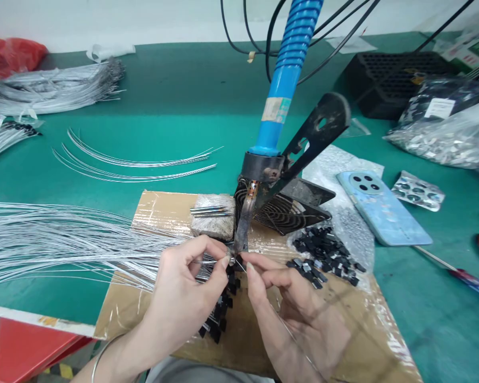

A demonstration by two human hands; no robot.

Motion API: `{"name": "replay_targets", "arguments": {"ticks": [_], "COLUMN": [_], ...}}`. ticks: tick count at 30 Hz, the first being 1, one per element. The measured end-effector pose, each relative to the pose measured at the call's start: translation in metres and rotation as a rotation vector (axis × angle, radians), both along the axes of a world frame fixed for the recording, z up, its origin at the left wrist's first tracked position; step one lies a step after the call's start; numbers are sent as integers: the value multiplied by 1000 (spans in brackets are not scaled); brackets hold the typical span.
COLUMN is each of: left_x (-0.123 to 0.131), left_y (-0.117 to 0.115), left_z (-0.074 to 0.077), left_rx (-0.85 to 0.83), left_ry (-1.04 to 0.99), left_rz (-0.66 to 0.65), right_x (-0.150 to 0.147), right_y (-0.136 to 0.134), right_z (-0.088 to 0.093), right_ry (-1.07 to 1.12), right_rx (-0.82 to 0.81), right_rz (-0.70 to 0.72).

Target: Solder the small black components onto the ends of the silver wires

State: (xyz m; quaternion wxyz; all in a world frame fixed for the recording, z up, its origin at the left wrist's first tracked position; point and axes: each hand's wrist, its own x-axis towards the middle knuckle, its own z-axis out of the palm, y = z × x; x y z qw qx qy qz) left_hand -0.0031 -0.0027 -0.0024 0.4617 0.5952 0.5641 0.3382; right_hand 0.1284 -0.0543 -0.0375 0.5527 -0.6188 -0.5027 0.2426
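Observation:
A blue-handled soldering iron (291, 64) is clamped in a black metal stand (319, 133), its tip pointing down between my hands. My left hand (187, 292) is closed in a pinch on the end of a thin grey wire (207, 261) right by the tip. With thumb and forefinger, my right hand (299, 314) pinches a fine solder wire (289, 332) that trails across the palm. A tiny black part sits between both sets of fingertips; its details are hidden. Below lie several wire ends with black pieces (217, 319) on them.
Cardboard (143, 314) covers the work spot. Loose grey wires (64, 244) spread leftward. Behind the tip are a whitish block (211, 229) with metal sticks and a black fan (283, 213). Small black parts (323, 250), a blue phone (387, 207) and a screwdriver (471, 282) lie right.

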Motion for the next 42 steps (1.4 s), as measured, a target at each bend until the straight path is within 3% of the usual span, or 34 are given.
{"name": "replay_targets", "arguments": {"ticks": [16,42], "left_x": [2,0], "left_y": [0,0], "left_z": [0,2], "left_rx": [-7,-48], "left_ry": [2,31], "left_rz": [1,2], "right_x": [-2,-3], "right_y": [1,0], "right_z": [0,2], "right_ry": [-5,46], "right_rx": [27,-8], "right_rz": [-69,-28]}}
